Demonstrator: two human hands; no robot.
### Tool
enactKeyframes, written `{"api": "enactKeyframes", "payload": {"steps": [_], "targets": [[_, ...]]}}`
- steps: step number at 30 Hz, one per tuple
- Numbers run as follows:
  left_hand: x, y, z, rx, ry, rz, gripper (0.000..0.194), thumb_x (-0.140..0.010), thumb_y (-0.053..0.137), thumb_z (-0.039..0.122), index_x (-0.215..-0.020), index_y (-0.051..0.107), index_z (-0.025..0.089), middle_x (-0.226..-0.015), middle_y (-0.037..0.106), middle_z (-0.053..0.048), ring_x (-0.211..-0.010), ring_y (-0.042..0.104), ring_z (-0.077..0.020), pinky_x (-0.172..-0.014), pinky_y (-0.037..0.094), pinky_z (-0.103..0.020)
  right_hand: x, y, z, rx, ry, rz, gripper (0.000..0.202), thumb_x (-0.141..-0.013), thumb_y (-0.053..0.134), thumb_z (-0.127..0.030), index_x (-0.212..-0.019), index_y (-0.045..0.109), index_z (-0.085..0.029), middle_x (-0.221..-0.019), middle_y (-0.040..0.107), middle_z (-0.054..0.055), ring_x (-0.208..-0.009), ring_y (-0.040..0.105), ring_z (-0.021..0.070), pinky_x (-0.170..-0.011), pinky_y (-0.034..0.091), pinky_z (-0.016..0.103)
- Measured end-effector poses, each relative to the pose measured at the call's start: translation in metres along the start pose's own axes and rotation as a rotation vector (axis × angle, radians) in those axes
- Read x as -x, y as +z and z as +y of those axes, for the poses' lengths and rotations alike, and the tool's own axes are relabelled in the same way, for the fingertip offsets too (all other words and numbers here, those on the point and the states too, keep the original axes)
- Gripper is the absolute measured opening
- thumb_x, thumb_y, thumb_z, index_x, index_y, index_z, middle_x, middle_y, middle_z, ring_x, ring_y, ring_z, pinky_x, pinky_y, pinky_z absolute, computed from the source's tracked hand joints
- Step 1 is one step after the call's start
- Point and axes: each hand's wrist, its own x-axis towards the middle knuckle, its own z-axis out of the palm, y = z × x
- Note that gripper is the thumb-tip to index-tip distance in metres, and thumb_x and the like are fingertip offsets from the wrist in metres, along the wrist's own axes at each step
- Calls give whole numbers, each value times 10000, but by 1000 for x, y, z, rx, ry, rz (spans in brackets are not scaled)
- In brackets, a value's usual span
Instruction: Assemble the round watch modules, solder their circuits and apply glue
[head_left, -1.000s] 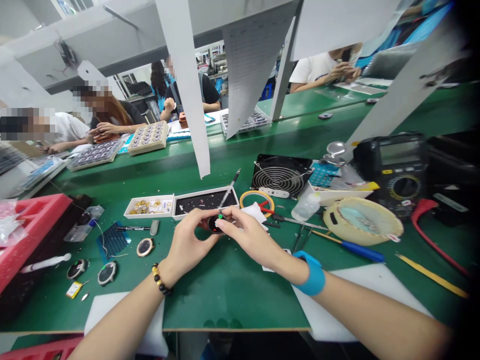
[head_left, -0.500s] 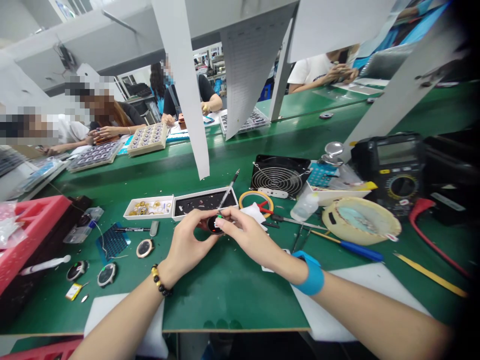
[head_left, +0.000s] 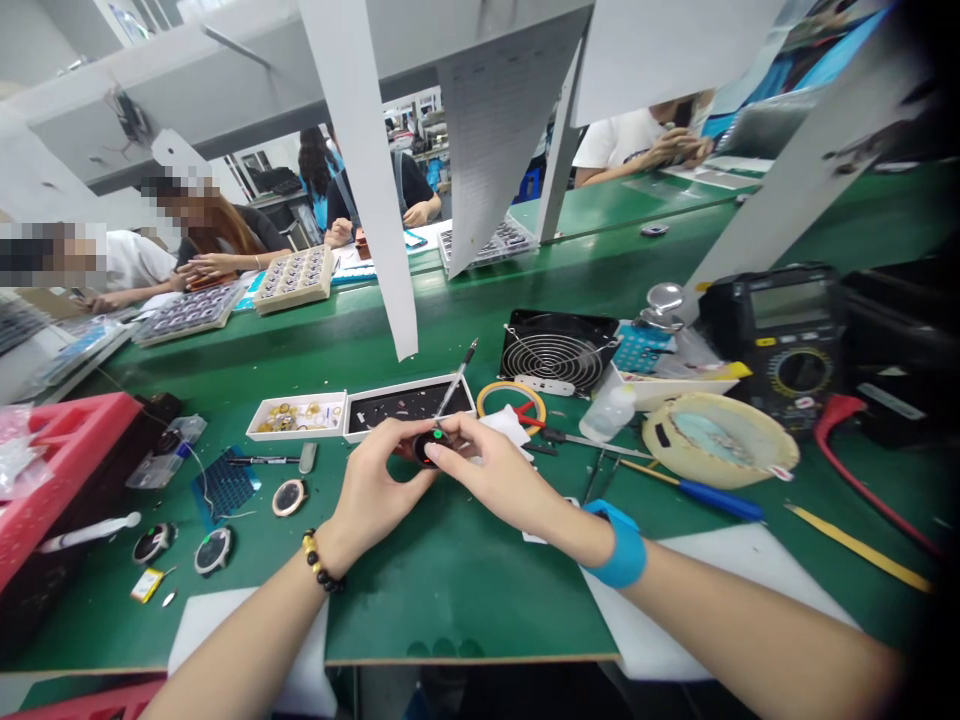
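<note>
Both hands hold a round, dark smartwatch body (head_left: 424, 446) above the middle of the green bench. My left hand (head_left: 377, 487), with a beaded bracelet at its wrist, is closed around the watch's left side. From the right, my right hand (head_left: 501, 478) grips the other edge, its thumb on the dark face beside a green dot. A blue band circles that wrist. A pen (head_left: 456, 380) slants just behind the fingers, over a shallow white tray (head_left: 470, 392) lined in black. The watch's underside and several fingertips are hidden.
Watch cases (head_left: 289, 496) lie left, near a small battery (head_left: 147, 584) and a red foam tray (head_left: 82, 440). On the right are a fan (head_left: 559, 352), yellow tape (head_left: 481, 402), a cream bowl (head_left: 784, 445), a blue-handled tool (head_left: 720, 500) and a multimeter (head_left: 795, 325). Co-workers sit opposite.
My right thumb has shifted slightly down on the watch face, so the green dot shows more clearly. Both hands otherwise stay nearly in place.
</note>
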Motion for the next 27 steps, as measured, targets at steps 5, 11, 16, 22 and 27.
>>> {"api": "enactKeyframes", "payload": {"steps": [5,11,16,22,27], "targets": [[-2,0,-2,23,-17,-15,438,-852,744,140,-1255,634,273,-1174,691,-44,-987,668,-187,-815,574,-304,-8,-4,4,-201,38,-11,340,-986,564,-530,-954,642,-201,-969,668,24,-962,627,200,-864,506,329],[-3,-2,-4,110,-23,-28,433,-851,747,153,-1250,622,264,-1239,617,-74,-1084,632,-211,-843,579,-315,-18,-10,7,-574,301,-80,406,-940,630,-563,-1030,644,-167,-978,731,90,-923,694,209,-871,566,353],[-4,-2,-2,203,-4,28,409,-828,774,173,-1203,629,247,-1232,588,-80,-1107,610,-223,-860,571,-328,-13,-11,1,-761,296,-253,388,-855,792,-460,-1060,611,-184,-1055,737,78,-951,725,191,-910,571,327],[-2,-6,0,240,34,11,432,-822,765,155,-1223,637,251,-1224,585,-74,-1107,608,-227,-918,546,-366,-10,-11,1,-764,251,-291,386,-825,858,-398,-1049,623,-190,-1066,719,39,-962,701,132,-916,569,272],[-1,-7,2,260,39,1,459,-777,751,75,-1188,638,247,-1210,595,-64,-1088,612,-222,-910,543,-367,-12,-15,4,-699,250,-307,476,-781,896,-413,-1118,642,-191,-1029,707,19,-938,696,125,-937,571,285]]}}
